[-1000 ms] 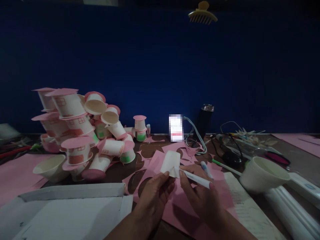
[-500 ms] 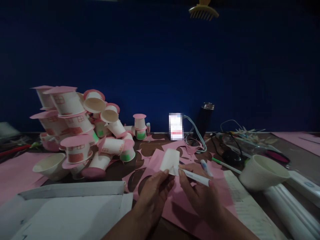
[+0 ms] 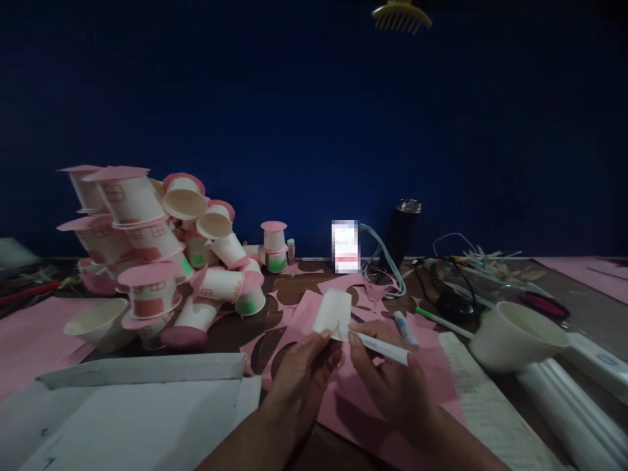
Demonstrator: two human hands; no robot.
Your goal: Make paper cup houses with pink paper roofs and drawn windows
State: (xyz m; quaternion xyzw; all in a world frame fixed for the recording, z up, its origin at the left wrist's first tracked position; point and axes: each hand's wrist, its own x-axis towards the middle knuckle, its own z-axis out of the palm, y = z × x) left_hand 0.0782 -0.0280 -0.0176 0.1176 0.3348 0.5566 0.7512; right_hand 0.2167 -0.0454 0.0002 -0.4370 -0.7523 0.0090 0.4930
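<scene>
Over the pink paper, my left hand (image 3: 304,373) grips a small white paper cup (image 3: 333,311) by its rim, thumb on the near edge. The cup lies tilted with its side facing up, and a short reddish line shows near the rim. My right hand (image 3: 390,373) is closed round a white marker pen (image 3: 380,347), whose tip end is close to the cup's rim. My right fingers hide that tip, so contact cannot be made out. A glue stick (image 3: 405,328) lies just beyond my right hand.
Stacked paper cups with pink paper roofs (image 3: 147,245) fill the left. In front stands an open white box (image 3: 147,412). A phone (image 3: 346,246), a dark bottle (image 3: 403,232) and a cable are at the back. A larger white cup (image 3: 517,340) and a green-tipped pen (image 3: 444,322) lie right.
A short reddish line near the cup's rim now shows more clearly, and the marker's tip end has shifted slightly away from it. Both hands keep their holds.
</scene>
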